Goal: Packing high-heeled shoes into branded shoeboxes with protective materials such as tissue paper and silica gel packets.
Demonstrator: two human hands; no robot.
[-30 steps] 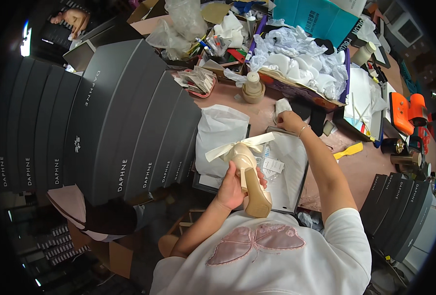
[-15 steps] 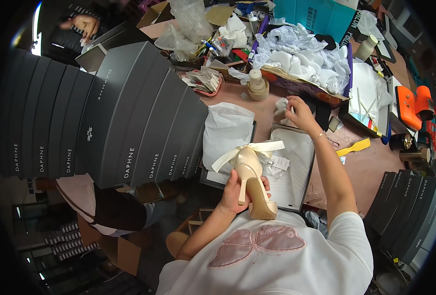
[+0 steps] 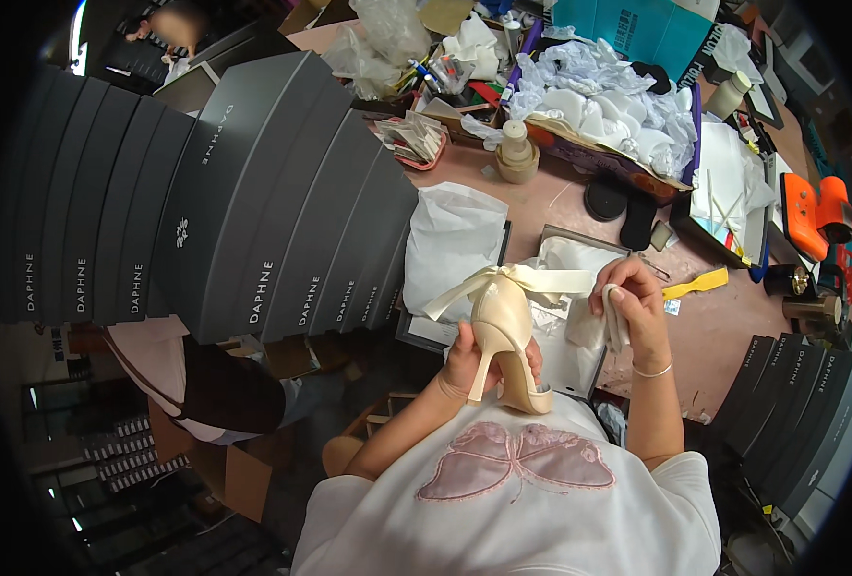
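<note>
A cream high-heeled shoe point(image 3: 504, 322) with a ribbon bow rests in my left hand point(image 3: 464, 363), its heel pointing down toward my chest. The fingers wrap round the shoe from below and the side. Just to its right, my right hand point(image 3: 642, 312) pinches a folded white cloth point(image 3: 615, 317), part of which hangs loose beneath the fingers. Under both hands lies an open shoe box point(image 3: 579, 370) lined with white tissue paper; the shoe and hands hide part of it. More white tissue paper point(image 3: 455, 240) spreads over the box's left side.
Tall stacks of dark grey shoe boxes point(image 3: 253, 192) stand at left, with a smaller stack point(image 3: 791, 413) at right. Behind are a glue bottle point(image 3: 517, 154), a round black lid point(image 3: 605, 199) and a purple box point(image 3: 627, 144) of crumpled paper. A yellow strip point(image 3: 695, 283) lies at right.
My right hand has come back from the far side of the table toward the shoe, bringing the white cloth. The shoe in my left hand has turned slightly and moved a little right.
</note>
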